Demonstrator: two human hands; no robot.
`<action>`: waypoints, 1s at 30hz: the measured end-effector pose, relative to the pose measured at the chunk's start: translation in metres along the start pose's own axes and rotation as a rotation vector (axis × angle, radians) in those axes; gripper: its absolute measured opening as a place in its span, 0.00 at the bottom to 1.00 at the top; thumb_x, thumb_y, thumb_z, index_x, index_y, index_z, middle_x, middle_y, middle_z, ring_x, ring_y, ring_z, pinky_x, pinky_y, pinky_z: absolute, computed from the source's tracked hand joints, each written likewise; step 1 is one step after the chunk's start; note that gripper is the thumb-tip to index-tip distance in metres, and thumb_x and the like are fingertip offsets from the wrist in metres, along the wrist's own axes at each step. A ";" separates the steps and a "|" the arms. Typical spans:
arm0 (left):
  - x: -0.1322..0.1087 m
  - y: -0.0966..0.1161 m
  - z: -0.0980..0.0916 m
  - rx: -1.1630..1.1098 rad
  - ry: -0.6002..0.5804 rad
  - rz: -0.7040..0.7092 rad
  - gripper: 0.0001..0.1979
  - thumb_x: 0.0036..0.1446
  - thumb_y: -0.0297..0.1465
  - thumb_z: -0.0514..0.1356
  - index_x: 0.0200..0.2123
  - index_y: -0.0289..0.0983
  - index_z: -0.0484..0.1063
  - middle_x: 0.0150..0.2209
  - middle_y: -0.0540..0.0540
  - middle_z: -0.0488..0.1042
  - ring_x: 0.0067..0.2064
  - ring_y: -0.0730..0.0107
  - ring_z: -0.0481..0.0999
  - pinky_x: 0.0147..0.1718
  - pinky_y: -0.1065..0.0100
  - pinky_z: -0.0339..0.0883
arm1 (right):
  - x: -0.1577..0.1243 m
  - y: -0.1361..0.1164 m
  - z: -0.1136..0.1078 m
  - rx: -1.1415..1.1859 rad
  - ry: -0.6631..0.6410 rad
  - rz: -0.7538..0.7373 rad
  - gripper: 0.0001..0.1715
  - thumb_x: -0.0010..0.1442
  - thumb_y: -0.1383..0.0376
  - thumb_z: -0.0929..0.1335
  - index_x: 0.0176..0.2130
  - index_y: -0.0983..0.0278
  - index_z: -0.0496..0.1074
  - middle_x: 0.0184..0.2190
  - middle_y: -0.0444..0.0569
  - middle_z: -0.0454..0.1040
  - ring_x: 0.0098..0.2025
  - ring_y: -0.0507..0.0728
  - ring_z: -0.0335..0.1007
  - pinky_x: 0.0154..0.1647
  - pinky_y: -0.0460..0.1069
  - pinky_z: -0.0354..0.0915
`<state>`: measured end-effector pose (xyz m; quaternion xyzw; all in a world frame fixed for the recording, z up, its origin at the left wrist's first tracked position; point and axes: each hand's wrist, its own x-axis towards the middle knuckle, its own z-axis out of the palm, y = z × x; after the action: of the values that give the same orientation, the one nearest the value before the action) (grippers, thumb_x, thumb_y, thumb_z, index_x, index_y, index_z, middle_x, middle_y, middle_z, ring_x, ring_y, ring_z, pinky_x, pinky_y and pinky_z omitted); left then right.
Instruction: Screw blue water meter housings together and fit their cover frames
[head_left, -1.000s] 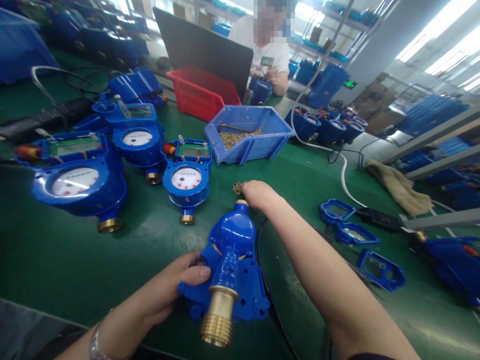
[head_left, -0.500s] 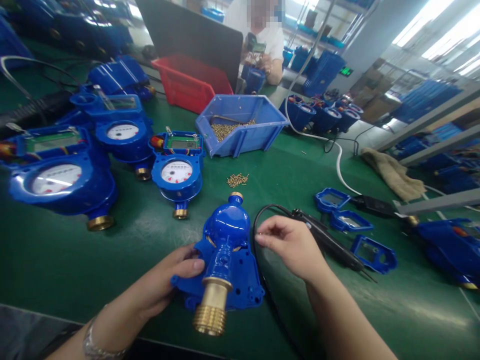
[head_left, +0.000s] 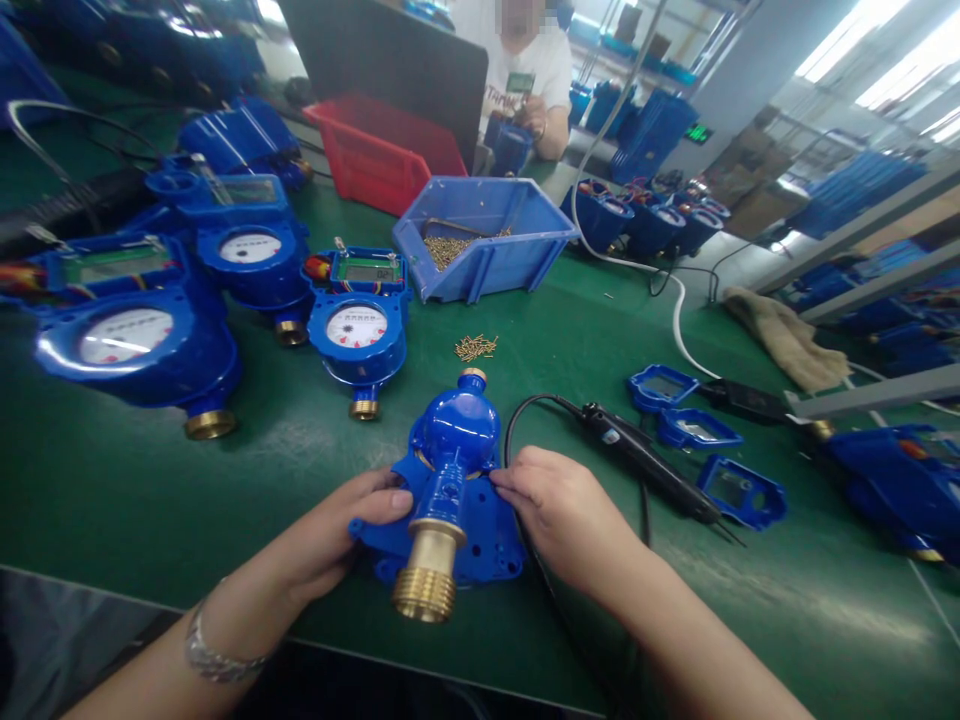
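Observation:
A blue water meter [head_left: 459, 430] lies face down in front of me, its brass threaded end [head_left: 425, 593] pointing at me. My left hand [head_left: 365, 515] grips the left side of its blue housing, thumb on top. At the right edge of the housing, the fingertips of my right hand [head_left: 559, 500] are pinched together against the meter; anything between them is too small to make out. Just beyond the meter lies a small pile of brass screws [head_left: 475, 347]. To the right of my right hand rests a black electric screwdriver [head_left: 651, 464] with its cable.
Several more water meters [head_left: 357, 325] stand at the left. A blue bin [head_left: 517, 255] of screws and a red bin [head_left: 375, 160] stand at the back. Blue frames [head_left: 742, 492] lie right of the screwdriver, near a cloth [head_left: 787, 338]. A person [head_left: 544, 85] sits opposite, holding a meter.
My right hand has moved left and its pinched fingertips have come against the meter's right edge. The left hand keeps its grip. The view has shifted slightly.

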<state>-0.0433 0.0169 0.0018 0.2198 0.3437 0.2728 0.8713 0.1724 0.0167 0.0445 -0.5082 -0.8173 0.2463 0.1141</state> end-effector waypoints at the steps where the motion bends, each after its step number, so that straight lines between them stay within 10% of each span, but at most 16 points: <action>1: 0.000 -0.001 -0.001 0.004 -0.007 0.007 0.13 0.46 0.35 0.66 0.35 0.35 0.77 0.29 0.45 0.79 0.31 0.67 0.75 0.34 0.70 0.67 | -0.001 0.000 -0.002 -0.018 -0.017 -0.014 0.13 0.59 0.73 0.62 0.34 0.69 0.76 0.26 0.53 0.72 0.30 0.56 0.67 0.32 0.49 0.61; 13: -0.002 -0.001 0.001 -0.037 -0.019 0.012 0.09 0.45 0.33 0.66 0.32 0.36 0.77 0.29 0.48 0.79 0.30 0.70 0.76 0.33 0.72 0.68 | -0.037 -0.004 -0.014 0.894 0.016 0.410 0.06 0.56 0.65 0.65 0.28 0.64 0.66 0.22 0.43 0.69 0.24 0.50 0.66 0.26 0.46 0.64; 30: -0.002 0.000 0.001 0.027 -0.004 0.027 0.10 0.47 0.34 0.65 0.33 0.34 0.77 0.30 0.46 0.79 0.30 0.67 0.75 0.35 0.68 0.67 | -0.039 -0.015 -0.010 0.541 0.008 0.256 0.08 0.50 0.74 0.69 0.23 0.63 0.73 0.24 0.43 0.70 0.29 0.51 0.66 0.31 0.45 0.63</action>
<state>-0.0441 0.0152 0.0030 0.2369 0.3428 0.2796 0.8650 0.1827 -0.0205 0.0634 -0.5592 -0.6510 0.4655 0.2165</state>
